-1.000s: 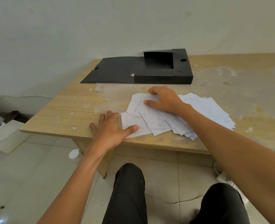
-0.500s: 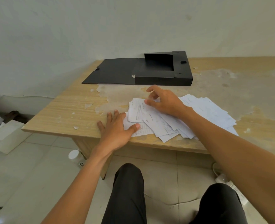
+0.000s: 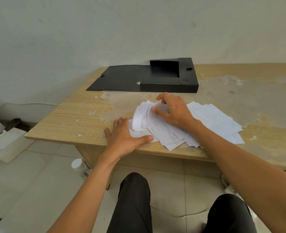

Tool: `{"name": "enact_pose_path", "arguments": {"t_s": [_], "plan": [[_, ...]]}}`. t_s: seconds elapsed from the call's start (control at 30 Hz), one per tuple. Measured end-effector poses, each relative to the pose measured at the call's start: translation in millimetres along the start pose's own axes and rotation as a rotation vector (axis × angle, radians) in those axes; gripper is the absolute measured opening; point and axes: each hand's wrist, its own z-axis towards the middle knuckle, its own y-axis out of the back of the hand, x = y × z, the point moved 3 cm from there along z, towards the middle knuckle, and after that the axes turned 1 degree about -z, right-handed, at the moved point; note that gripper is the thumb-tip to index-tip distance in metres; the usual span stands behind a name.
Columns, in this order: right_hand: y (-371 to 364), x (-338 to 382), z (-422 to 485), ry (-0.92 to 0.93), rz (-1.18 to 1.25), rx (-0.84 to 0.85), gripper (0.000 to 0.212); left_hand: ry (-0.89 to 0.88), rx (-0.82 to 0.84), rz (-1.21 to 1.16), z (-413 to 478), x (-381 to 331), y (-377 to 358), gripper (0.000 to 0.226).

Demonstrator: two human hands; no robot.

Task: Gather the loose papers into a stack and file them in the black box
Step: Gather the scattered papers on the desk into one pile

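Several loose white papers (image 3: 212, 118) lie fanned out on the wooden table (image 3: 75, 120) near its front edge. My right hand (image 3: 174, 111) rests on top of the left part of the pile, fingers curled over the sheets' upper edges, which lift slightly. My left hand (image 3: 125, 138) lies flat with fingers apart against the pile's left side, its thumb pressing on the lowest sheet. The black box (image 3: 169, 78) stands open at the back of the table, its lid flap spread flat to the left, well apart from both hands.
The table's surface is worn, with peeled veneer flakes (image 3: 92, 112) left of the papers. A wall runs right behind the box. On the tiled floor at left lie a white board (image 3: 9, 145) and a small white cup (image 3: 76, 164). My knees sit below the table's edge.
Both hands have pushed the papers closer together; the left hand slid right against the pile, and the right hand's fingers curled, lifting the sheets' far edges.
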Motion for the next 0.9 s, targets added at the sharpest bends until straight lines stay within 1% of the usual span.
{"name": "enact_pose_path", "arguments": {"t_s": [0.07, 0.2, 0.3, 0.4, 0.47, 0.57, 0.67, 0.77, 0.9], "plan": [[-2.4, -4.0, 0.6, -0.010, -0.036, 0.007, 0.048, 0.011, 0.016, -0.001, 0.0, -2.3, 0.8, 0.094], [-11.9, -9.6, 5.4, -0.004, -0.177, 0.098, 0.062, 0.000, 0.028, 0.018, 0.6, -8.5, 4.7, 0.082], [-19.9, -11.7, 7.9, -0.001, -0.175, 0.134, 0.064, 0.000, 0.031, 0.040, 3.7, -8.5, 4.1, 0.077], [-21.9, -11.1, 12.9, -0.014, -0.193, 0.166, 0.066, 0.004, 0.046, 0.064, 6.9, -5.4, -1.1, 0.084], [-19.8, -8.0, 16.5, -0.020, -0.205, 0.169, 0.066, 0.010, 0.051, 0.089, 7.8, -3.8, -5.5, 0.093], [-21.9, -3.0, 20.2, -0.027, -0.217, 0.162, 0.064, 0.007, 0.046, 0.105, 10.0, -6.3, -8.7, 0.098], [-28.8, -2.3, 23.6, -0.050, -0.245, 0.154, 0.061, 0.000, 0.056, 0.080, 11.3, -10.6, -8.4, 0.099], [-31.0, -5.1, 26.9, -0.083, -0.216, 0.123, 0.058, 0.000, 0.063, 0.037, 11.9, -12.9, -8.9, 0.098], [-33.4, -6.1, 26.9, -0.064, -0.219, 0.113, 0.052, -0.008, 0.067, -0.006, 13.2, -14.3, -9.4, 0.095]]}}
